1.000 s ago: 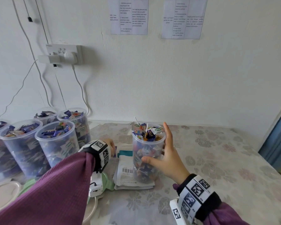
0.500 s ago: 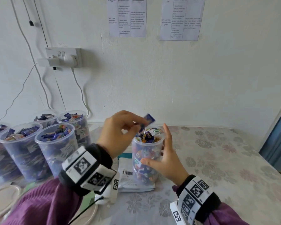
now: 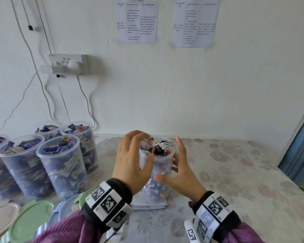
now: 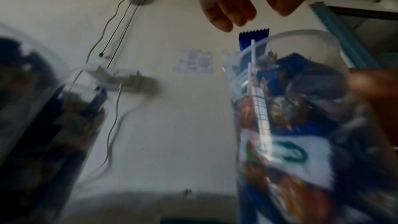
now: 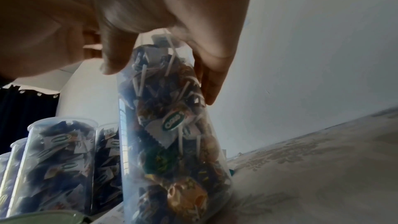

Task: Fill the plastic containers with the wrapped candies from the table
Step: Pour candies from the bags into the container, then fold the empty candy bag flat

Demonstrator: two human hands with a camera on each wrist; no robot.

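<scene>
While the candy-filled container (image 3: 162,165) stands on a flat packet (image 3: 148,201) on the bench (image 3: 235,181), the right hand (image 3: 180,170) cups its side with fingers spread, and the left hand (image 3: 132,158) hovers at its rim, fingers loosely curled, holding nothing.

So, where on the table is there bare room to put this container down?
The floral tablecloth is bare right of the right hand, out to the blue frame. The left is crowded: filled containers, lids in front, a white packet under the middle container.
</scene>
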